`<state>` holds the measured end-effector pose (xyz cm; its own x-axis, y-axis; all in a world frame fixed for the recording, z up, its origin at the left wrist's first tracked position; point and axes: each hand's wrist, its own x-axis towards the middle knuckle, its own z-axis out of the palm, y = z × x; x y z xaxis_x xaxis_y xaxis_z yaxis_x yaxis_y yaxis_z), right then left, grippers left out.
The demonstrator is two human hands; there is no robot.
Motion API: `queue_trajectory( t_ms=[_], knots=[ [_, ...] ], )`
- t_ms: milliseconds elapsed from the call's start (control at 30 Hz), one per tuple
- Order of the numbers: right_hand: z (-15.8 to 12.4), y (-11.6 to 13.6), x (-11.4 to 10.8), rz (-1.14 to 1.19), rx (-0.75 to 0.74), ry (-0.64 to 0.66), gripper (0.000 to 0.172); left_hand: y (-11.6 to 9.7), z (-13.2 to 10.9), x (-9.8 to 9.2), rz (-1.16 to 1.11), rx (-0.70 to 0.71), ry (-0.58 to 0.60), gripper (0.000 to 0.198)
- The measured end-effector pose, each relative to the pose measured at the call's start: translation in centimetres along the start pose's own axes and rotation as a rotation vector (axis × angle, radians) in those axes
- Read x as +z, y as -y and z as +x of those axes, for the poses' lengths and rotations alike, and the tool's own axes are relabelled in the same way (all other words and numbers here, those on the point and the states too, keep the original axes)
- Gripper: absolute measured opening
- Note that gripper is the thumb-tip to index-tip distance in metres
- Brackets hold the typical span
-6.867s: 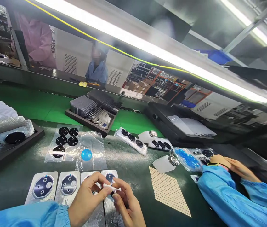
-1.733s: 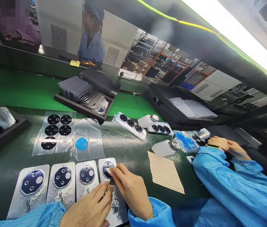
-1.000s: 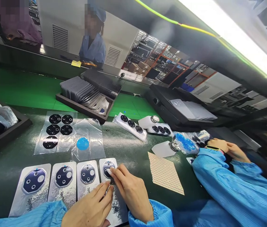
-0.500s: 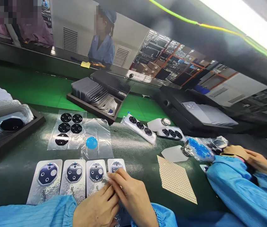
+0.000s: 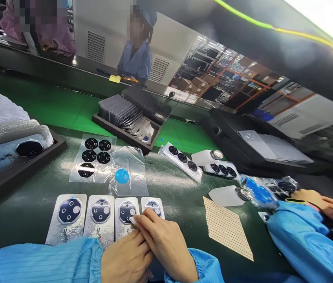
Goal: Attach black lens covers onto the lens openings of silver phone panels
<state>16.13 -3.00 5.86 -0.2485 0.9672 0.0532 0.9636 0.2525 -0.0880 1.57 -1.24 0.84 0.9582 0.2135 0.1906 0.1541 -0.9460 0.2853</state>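
Several silver phone back covers [image 5: 68,218] lie side by side at the near edge of the dark bench, each with a dark octagonal camera module. My right hand [image 5: 163,243] reaches left over the fourth cover [image 5: 154,205], and its fingertips pinch a small white piece on the camera module of the third cover [image 5: 127,214]. My left hand [image 5: 127,261] rests flat on the lower part of the third and fourth covers, fingers together, partly under the right hand. A clear film sheet with black octagonal stickers [image 5: 91,159] and a clear bag with a blue disc [image 5: 122,175] lie just beyond.
A black tray of stacked covers [image 5: 131,118] stands on the green belt, another tray [image 5: 13,157] at left. A dotted sheet [image 5: 228,230], sticker strips [image 5: 184,161] and blue films [image 5: 257,192] lie to the right. A co-worker's blue sleeve [image 5: 302,243] is at right. People stand beyond the belt.
My right hand's fingertips shifted left from the fourth cover's camera module onto the third cover's. Earlier both hands held a small white strip above the covers. The view has tilted down and left.
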Motion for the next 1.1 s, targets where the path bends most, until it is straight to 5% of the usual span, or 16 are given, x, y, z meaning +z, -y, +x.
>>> queue_trajectory(
  t_ms=[733,1100],
  knots=[
    [-0.01,-0.2,0.06,0.035,0.002,0.02,0.033,0.02,0.1,-0.36,0.042,0.018,0.017,0.042],
    [0.12,-0.39,0.09,0.138,0.058,0.113,0.021,-0.01,0.1,-0.38,0.051,0.016,-0.011,0.043]
  ],
)
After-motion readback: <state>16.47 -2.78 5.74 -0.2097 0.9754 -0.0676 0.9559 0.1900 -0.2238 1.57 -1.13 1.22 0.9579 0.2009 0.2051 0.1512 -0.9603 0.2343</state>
